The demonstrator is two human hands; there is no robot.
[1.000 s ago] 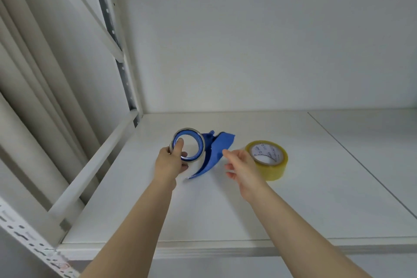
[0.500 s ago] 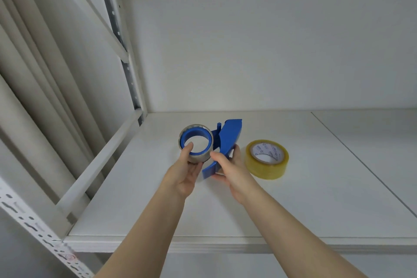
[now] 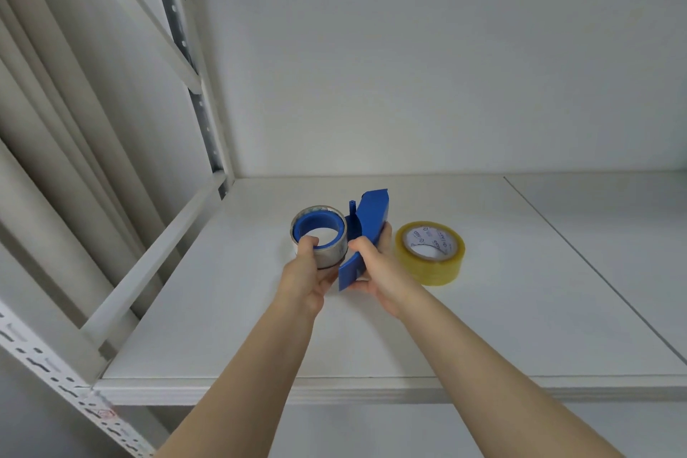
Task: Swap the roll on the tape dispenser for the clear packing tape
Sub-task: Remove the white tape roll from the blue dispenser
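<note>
While both of my hands are raised above the white shelf (image 3: 520, 327), my left hand (image 3: 308, 275) is closed around the silvery roll (image 3: 327, 253) seated on the blue hub, thumb hooked inside the core. My right hand (image 3: 383, 268) is clamped on the blue tape dispenser (image 3: 371, 219) body. The yellowish clear packing tape (image 3: 431, 253) lies flat on the shelf, just beside my right hand.

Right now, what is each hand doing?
Left hand: closed on the silver roll on the dispenser.
Right hand: closed on the blue dispenser.
</note>
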